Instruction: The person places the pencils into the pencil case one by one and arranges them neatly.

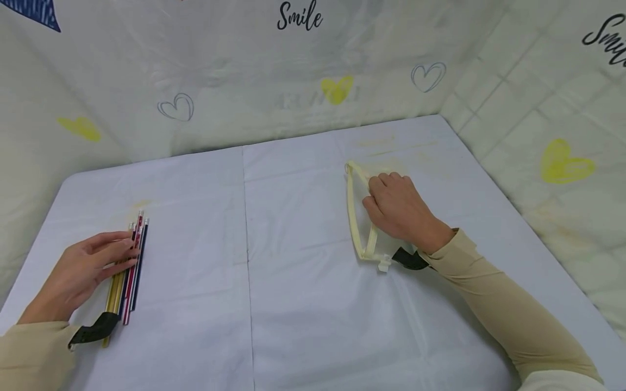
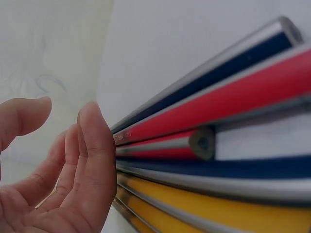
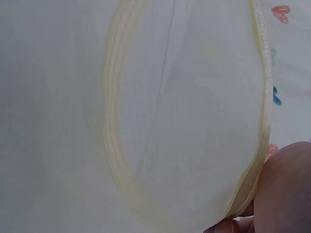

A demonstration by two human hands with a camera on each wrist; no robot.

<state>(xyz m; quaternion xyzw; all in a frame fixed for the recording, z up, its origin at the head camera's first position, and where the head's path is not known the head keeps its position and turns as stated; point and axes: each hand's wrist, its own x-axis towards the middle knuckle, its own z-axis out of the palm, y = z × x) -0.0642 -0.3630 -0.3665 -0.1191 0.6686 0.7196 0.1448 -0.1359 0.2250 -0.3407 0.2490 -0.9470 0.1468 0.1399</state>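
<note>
On the left of the table lies a bundle of pencils [image 1: 130, 288], red, dark blue and yellow with silver stripes, side by side. My left hand [image 1: 85, 271] reaches over them, its fingers fairly straight and touching the bundle. In the left wrist view the thumb stands apart from the fingers [image 2: 97, 165], which lie against the pencils [image 2: 209, 116]. On the right, my right hand [image 1: 398, 209] grips the edge of a sheer mesh pouch [image 1: 351, 212] with cream trim. The right wrist view shows the trim [image 3: 114, 107] and my thumb at the pouch's edge; the other fingertips are mostly hidden.
A white cloth-covered table [image 1: 293, 304] with a crease down its middle lies under both hands. Behind it and at the right hang pale sheets [image 1: 235, 70] printed with hearts and words. A small white tag [image 1: 385, 264] sticks out from the pouch's near corner.
</note>
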